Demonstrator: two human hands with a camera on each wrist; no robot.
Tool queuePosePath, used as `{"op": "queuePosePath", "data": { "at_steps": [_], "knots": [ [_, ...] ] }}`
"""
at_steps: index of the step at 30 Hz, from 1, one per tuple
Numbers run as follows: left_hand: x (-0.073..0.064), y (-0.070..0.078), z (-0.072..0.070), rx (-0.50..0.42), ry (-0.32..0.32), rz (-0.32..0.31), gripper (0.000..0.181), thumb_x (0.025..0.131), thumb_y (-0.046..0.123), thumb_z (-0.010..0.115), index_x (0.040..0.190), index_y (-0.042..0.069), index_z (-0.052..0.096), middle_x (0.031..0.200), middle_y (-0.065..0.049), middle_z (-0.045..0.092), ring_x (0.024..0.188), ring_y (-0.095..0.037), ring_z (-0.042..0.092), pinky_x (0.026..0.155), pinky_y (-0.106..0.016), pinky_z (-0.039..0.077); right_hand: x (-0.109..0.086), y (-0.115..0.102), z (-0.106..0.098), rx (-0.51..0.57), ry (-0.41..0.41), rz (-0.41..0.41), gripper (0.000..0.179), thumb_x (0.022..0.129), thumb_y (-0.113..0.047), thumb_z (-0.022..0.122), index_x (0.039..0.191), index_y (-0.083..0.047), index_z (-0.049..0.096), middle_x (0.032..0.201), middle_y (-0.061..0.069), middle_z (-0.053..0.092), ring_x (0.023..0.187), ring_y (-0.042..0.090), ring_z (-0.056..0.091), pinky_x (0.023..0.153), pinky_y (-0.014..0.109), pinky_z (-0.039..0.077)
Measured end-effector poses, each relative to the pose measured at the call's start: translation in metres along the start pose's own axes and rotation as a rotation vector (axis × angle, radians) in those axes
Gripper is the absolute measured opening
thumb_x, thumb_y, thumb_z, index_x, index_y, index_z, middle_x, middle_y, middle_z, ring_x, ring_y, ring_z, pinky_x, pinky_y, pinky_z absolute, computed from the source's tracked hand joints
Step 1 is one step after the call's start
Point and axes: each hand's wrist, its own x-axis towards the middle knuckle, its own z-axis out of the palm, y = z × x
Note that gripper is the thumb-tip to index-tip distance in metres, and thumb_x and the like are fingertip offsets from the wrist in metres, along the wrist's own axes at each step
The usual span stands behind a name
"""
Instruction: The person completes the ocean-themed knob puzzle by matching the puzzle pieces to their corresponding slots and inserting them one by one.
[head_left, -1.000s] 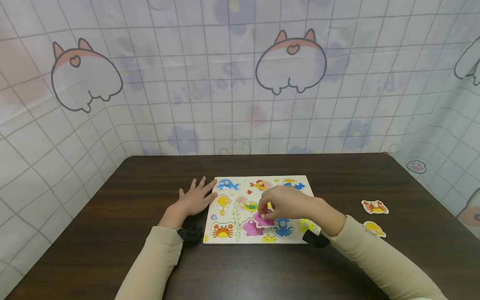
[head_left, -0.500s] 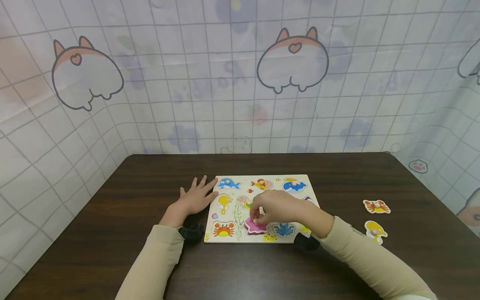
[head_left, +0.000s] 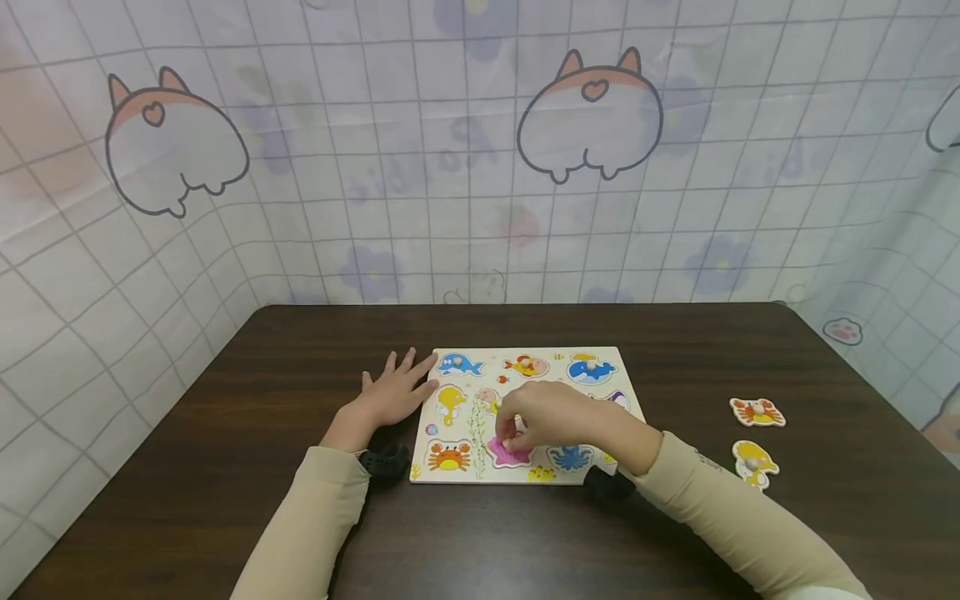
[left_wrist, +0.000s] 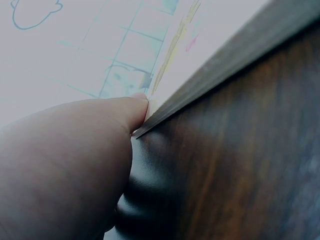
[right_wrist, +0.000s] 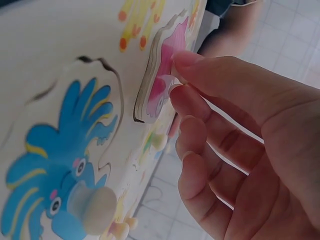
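Note:
My right hand pinches the knob of a pink shell puzzle piece between thumb and forefinger, low in the middle of the wooden sea-animal puzzle board. In the right wrist view the shell piece shows its wooden edge standing slightly above the board; its knob is mostly hidden by the fingertips. Beside it lies the blue octopus piece with its round knob. My left hand lies with fingers spread at the board's left edge, fingertips touching the upper left corner. The left wrist view shows that hand against the board's edge.
On the dark table, right of the board, lie a loose crab piece and a yellow piece with a knob. The board bears several other animals, including a blue whale and a crab picture. A patterned cloth hangs behind.
My right hand has carried the shell piece left and down over the pink shell picture on the board, where it now covers it. The left hand has stayed in place.

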Motion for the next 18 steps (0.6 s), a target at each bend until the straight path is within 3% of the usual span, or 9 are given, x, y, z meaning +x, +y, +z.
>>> {"op": "queuePosePath", "data": {
  "at_steps": [18],
  "knots": [
    [-0.0002,-0.0001,-0.0001,-0.002,0.007,-0.002,0.064,0.110,0.046,0.041,0.166,0.021,0.021,0.170,-0.021,0.007,0.153,-0.049,-0.002,0.110,-0.079,-0.004,0.0028,0.0016,0.0028,-0.028,-0.003,0.002,0.005,0.088,-0.021,0.084,0.091,-0.021,0.081,0.078,-0.018,0.065,0.072,0.005,0.056,0.069,0.026,0.050]
  ]
}}
